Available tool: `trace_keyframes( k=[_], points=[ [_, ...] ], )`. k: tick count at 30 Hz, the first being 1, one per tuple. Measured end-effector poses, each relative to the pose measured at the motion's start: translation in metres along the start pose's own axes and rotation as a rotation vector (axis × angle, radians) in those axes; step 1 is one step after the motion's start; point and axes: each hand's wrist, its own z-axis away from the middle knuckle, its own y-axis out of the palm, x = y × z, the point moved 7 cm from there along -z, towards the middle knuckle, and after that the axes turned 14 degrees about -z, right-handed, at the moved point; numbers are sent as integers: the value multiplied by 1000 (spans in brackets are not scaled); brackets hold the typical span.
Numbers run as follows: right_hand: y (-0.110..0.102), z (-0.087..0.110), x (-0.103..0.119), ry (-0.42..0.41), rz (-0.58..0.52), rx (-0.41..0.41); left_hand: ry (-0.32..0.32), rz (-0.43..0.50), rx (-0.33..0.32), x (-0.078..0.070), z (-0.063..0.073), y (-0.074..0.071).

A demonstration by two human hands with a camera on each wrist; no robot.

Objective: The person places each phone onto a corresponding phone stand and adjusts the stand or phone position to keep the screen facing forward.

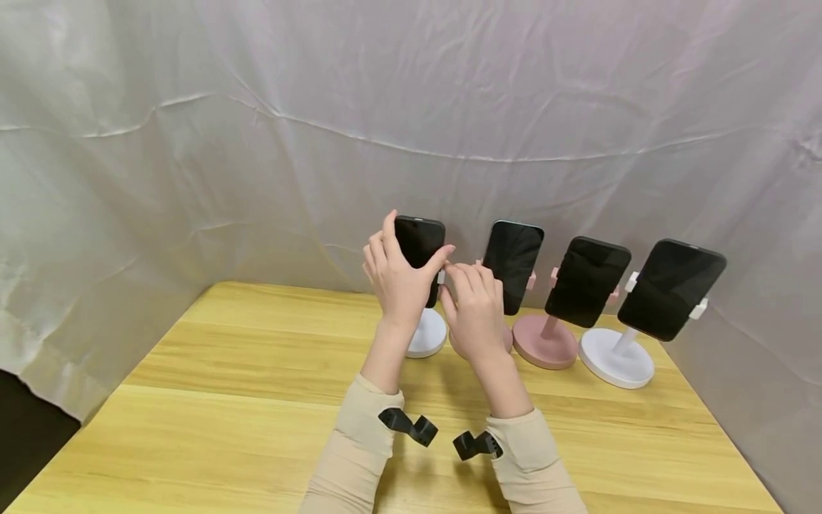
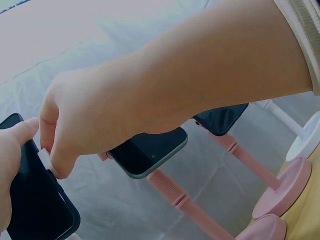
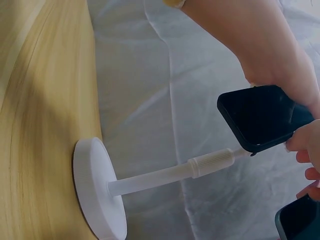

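A black phone [image 1: 419, 241] stands upright at the leftmost stand, whose white round base [image 1: 427, 334] rests on the table. My left hand [image 1: 397, 278] grips this phone across its width, fingers at the left edge and thumb at the right edge. At the phone's right side, my right hand [image 1: 478, 310] pinches the white clamp arm [image 2: 45, 159] between thumb and finger, as the left wrist view shows. The stand's white pole [image 3: 155, 182] rises behind the phone in the right wrist view. Part of the phone's face is hidden by my left hand.
To the right stand a phone [image 1: 514, 260] in a pink-clamped stand, another phone [image 1: 589, 278] on a pink base [image 1: 544, 343], and a phone [image 1: 674, 289] on a white stand [image 1: 616, 358]. A grey cloth [image 1: 321, 178] hangs behind the wooden table [image 1: 244, 400].
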Motion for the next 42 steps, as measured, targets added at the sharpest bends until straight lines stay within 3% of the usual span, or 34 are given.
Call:
trace_keyframes(
  k=[16, 28, 35, 42],
  points=[
    [-6, -4, 1, -21, -11, -29, -9, -93, 183, -6, -3, -8],
    [-11, -6, 3, -10, -27, 17, 60, -162, 110, -10, -5, -20],
    [-13, -6, 3, -15, -34, 18, 70, -152, 95, -12, -5, -23],
    [-19, -9, 2, -27, -58, -10, 100, -117, 38, -11, -9, -32]
  ],
)
